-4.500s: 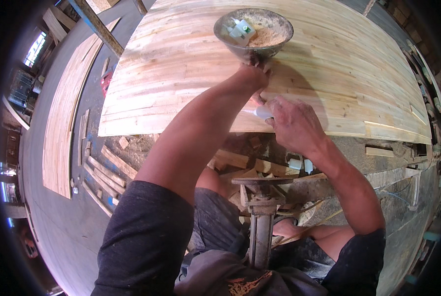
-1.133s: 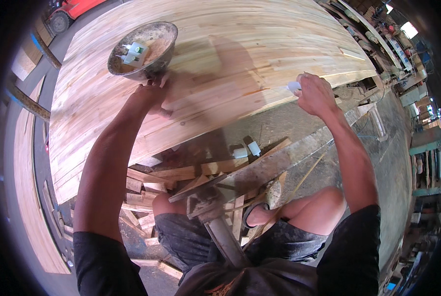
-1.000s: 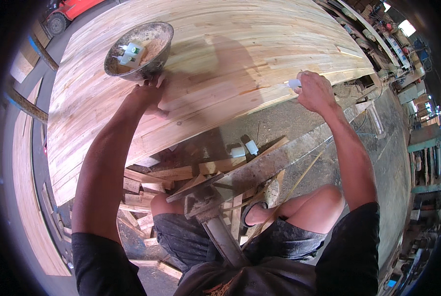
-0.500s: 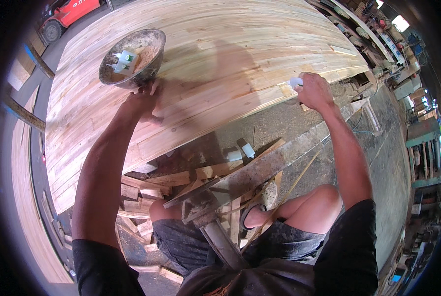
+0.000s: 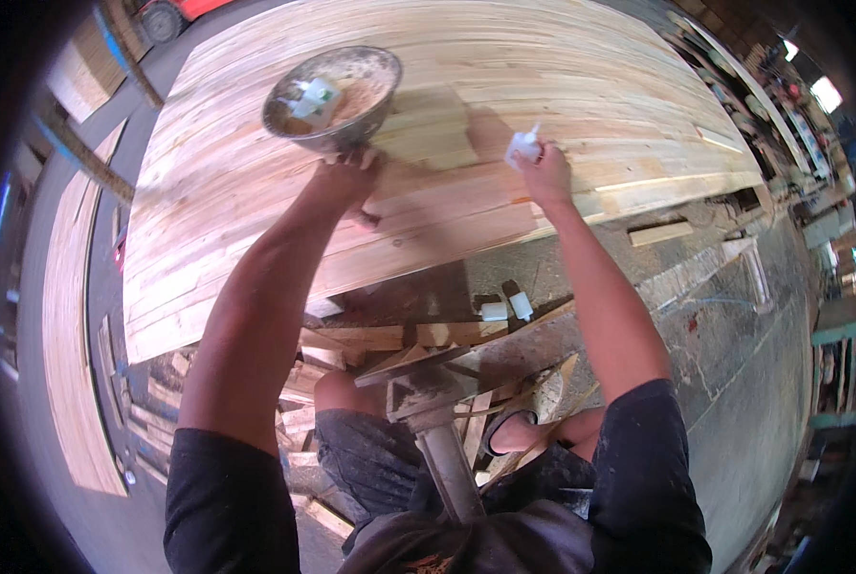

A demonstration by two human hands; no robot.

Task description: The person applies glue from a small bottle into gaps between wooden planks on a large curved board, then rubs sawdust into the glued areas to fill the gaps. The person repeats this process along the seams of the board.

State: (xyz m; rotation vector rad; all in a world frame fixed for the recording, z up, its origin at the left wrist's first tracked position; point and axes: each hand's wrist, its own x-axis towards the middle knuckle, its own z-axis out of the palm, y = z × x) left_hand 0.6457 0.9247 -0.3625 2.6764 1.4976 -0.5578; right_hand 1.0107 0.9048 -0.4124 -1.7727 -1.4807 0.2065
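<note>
My right hand (image 5: 547, 180) is closed round a small white squeeze bottle (image 5: 523, 148), held over the wood panel (image 5: 428, 225) with its thin nozzle pointing up. My left hand (image 5: 349, 182) reaches to the near side of a dark, dusty bowl (image 5: 375, 110) on the panel. Its fingers meet the bowl's underside, partly lost in shadow, while the thumb stands apart toward the boards. Inside the bowl, beside some brownish powder, lie white squeeze bottles (image 5: 318, 99) with nozzles.
Below the panel's near edge are two white bottles (image 5: 521, 306) and a loose wood strip (image 5: 660, 233). A metal beam on a post (image 5: 452, 474) stands between my legs, with offcuts (image 5: 299, 421) around it. Blue-marked posts (image 5: 81, 153) rise at the left.
My right hand has brought the bottle left from the panel's near edge to over the boards, nozzle now upward. My left hand stays by the bowl. The whole view has shifted.
</note>
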